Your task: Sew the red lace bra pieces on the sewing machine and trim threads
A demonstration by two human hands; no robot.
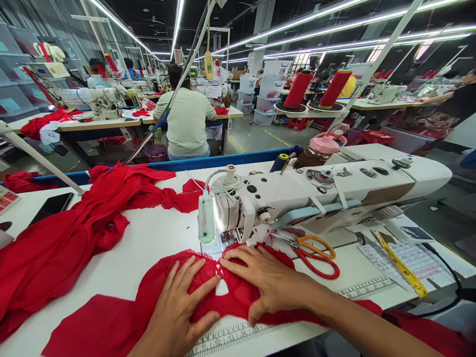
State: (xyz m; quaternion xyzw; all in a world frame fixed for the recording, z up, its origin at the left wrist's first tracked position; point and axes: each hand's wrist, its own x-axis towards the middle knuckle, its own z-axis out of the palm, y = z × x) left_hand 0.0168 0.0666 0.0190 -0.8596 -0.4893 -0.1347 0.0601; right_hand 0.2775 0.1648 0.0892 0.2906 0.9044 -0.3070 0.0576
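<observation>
A red lace bra (pixel 150 277) lies on the white machine table, its upper lace edge close to the presser foot (pixel 232 237) of a sewing machine (pixel 282 191). On the left cup rests my left hand (pixel 182 302), flat with fingers spread. My right hand (pixel 267 277) lies over the right cup, fingers extended and thumb apart, its fingertips just short of the needle area. Between the hands, a small gap in the bra's centre shows the white table. Scissors (pixel 296 243) with orange and red handles sit right of my right hand.
Red fabric (pixel 78 238) is heaped along the left side. A phone (pixel 52 206) lies beyond it. A yellow tape measure (pixel 399 263) crosses papers at the right. Behind the machine stand a pink-lidded bottle (pixel 323 145) and red thread cones (pixel 297 91). A person (pixel 188 116) sits ahead.
</observation>
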